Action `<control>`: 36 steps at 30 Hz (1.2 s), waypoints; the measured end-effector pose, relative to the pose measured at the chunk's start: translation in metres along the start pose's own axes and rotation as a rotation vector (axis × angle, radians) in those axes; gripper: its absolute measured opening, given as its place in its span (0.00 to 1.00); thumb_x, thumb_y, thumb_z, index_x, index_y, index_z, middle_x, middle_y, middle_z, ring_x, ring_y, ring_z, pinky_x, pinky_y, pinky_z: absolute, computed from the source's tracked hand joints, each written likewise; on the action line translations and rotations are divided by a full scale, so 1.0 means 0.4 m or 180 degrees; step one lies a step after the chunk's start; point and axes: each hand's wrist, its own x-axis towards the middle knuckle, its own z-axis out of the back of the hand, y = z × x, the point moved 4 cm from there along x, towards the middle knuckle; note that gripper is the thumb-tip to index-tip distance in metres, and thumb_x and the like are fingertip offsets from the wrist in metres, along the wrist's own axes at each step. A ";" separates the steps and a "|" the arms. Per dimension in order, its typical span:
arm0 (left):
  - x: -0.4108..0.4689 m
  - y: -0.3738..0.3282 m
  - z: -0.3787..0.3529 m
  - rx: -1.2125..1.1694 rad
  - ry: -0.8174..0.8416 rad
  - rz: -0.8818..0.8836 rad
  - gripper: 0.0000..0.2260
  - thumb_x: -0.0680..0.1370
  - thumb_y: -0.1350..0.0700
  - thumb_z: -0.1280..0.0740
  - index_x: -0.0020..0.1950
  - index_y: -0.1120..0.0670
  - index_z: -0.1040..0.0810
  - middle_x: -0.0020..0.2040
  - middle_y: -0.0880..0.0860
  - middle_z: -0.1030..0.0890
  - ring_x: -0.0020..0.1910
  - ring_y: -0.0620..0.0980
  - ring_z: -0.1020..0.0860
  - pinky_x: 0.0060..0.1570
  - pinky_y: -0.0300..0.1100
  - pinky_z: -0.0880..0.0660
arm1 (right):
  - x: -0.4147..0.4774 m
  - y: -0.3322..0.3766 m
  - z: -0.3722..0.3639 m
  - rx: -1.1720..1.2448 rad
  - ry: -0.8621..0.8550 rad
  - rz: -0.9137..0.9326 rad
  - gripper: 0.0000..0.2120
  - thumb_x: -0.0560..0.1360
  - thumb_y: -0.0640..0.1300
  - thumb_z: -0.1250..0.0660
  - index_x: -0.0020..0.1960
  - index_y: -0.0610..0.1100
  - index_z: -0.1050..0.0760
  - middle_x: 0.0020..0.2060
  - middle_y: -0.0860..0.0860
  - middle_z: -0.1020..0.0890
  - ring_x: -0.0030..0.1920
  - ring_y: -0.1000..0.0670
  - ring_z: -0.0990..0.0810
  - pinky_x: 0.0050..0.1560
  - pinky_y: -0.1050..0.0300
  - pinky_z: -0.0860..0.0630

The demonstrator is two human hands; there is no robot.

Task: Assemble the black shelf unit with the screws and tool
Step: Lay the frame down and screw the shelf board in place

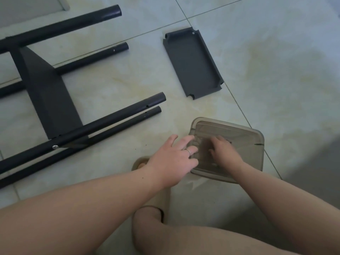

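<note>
The partly built black shelf frame lies on its side on the tiled floor at the left, with one dark shelf panel fixed between its tubes and a silver screw head showing on a tube. A loose black shelf tray lies further off in the middle. Close in front of me stands a translucent grey-brown plastic box. My left hand holds the box's left rim, with fingers over the edge. My right hand reaches inside the box with curled fingers; anything between them is hidden.
My foot in a beige sandal rests on the floor just left of the box, and my knee is below it. A grey board lies at the top left corner. A dark shadowed strip of floor runs along the right edge.
</note>
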 end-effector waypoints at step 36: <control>-0.568 0.509 0.208 -0.6590 -0.0567 0.2933 0.14 0.80 0.66 0.44 0.56 0.62 0.20 0.43 0.55 0.18 0.40 0.48 0.17 0.34 0.37 0.22 | -0.274 0.919 0.341 0.0933 -0.0799 0.2829 0.06 0.79 0.41 0.31 0.56 0.45 0.21 0.50 0.56 0.19 0.52 0.57 0.22 0.55 0.57 0.25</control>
